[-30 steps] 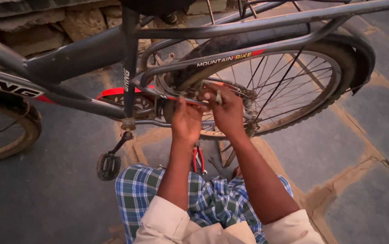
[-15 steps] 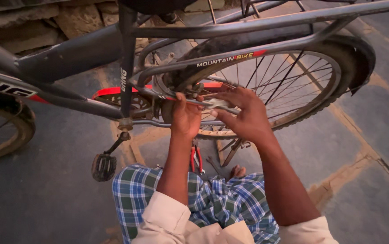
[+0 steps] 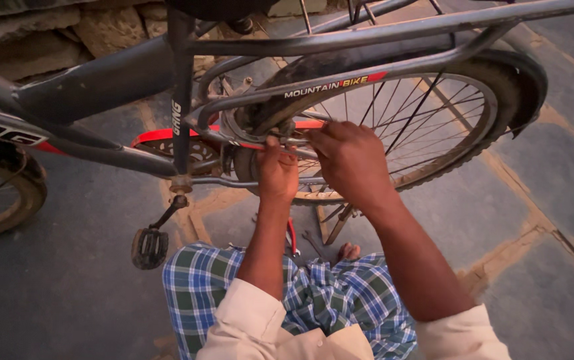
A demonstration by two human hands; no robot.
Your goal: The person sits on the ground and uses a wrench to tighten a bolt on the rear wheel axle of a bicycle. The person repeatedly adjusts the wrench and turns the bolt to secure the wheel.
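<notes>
Your left hand (image 3: 278, 175) is curled tight on something small I cannot make out at the hub (image 3: 286, 128), right fingers (image 3: 330, 137) bent loosely beside it, so a slip could jam knuckles into the spokes (image 3: 427, 120).

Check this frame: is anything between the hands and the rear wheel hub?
Nothing visible. The left hand and right hand both already rest at the rear wheel hub, beside the chainstay. What the fingers grip is hidden.
</notes>
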